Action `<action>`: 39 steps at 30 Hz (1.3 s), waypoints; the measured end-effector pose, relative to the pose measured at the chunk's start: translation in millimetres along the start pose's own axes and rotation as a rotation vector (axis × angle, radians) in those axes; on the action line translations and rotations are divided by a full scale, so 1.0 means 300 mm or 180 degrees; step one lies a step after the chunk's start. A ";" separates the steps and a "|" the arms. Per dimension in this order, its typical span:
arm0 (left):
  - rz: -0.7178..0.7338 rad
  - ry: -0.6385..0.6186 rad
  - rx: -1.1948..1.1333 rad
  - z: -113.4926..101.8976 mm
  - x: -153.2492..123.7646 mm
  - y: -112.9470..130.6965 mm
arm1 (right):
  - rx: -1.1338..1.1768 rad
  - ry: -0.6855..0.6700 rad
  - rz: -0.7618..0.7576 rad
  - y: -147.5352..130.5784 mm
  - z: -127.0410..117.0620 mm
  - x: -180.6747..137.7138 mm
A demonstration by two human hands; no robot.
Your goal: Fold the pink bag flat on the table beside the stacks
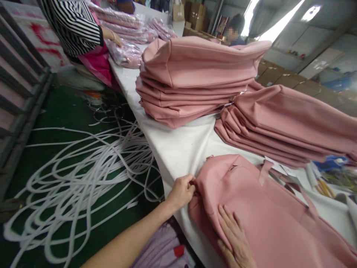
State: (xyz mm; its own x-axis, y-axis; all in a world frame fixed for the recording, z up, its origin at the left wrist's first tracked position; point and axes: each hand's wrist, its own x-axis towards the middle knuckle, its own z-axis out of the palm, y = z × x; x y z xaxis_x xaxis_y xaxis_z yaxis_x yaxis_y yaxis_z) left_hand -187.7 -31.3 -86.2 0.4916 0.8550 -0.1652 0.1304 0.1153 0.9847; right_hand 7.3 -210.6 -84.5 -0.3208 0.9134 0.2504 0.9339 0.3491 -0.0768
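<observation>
A pink bag (267, 208) is laid flat on the white-covered bench (181, 149) in the lower right of the frame, and it is being worked at its left corner. That corner is pinched by the left hand (182, 191), fingers closed narrowly on the edge where a zip end or seam seems to sit, though the detail is too small to be sure. The panel is pressed down by the right hand (235, 238), spread wide and flat, holding nothing. The step in hand is judged to be the smoothing or closing of this bag; a steady hold on the panel would be called for by the next move while the corner is pulled true. Whether anything lies inside the bag cannot be told; it looks flat. Two stacks of like bags are piled at centre (195, 78) and right (290, 123). Plastic-wrapped pink goods (128, 33) are handled by a person in a striped sleeve (75, 26) at upper left. White cord (83, 175) is coiled on the green floor.
</observation>
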 end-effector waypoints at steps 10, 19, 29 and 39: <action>0.0859 -0.0785 0.1061 -0.074 0.078 0.028 | 0.0164 -0.0343 0.0115 -0.036 -0.074 0.033; 0.0666 -0.1035 0.0738 -0.084 0.096 0.002 | -0.0256 -0.0386 -0.0234 -0.072 -0.174 0.133; 0.0576 -0.0761 0.0833 -0.079 0.065 -0.001 | 0.0247 -0.0390 0.0534 -0.081 -0.078 0.190; -0.0077 -0.0437 0.1506 0.007 -0.026 0.025 | 0.1110 -0.0486 0.1071 -0.038 -0.143 0.187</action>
State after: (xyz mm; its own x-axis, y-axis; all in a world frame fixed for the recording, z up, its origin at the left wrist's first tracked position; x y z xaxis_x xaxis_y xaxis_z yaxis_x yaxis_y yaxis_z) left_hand -188.7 -38.1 -77.5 0.5884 0.7767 -0.2247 0.5043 -0.1353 0.8529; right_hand -14.5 -172.3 -28.3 -0.0550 0.9984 0.0144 0.8897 0.0555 -0.4532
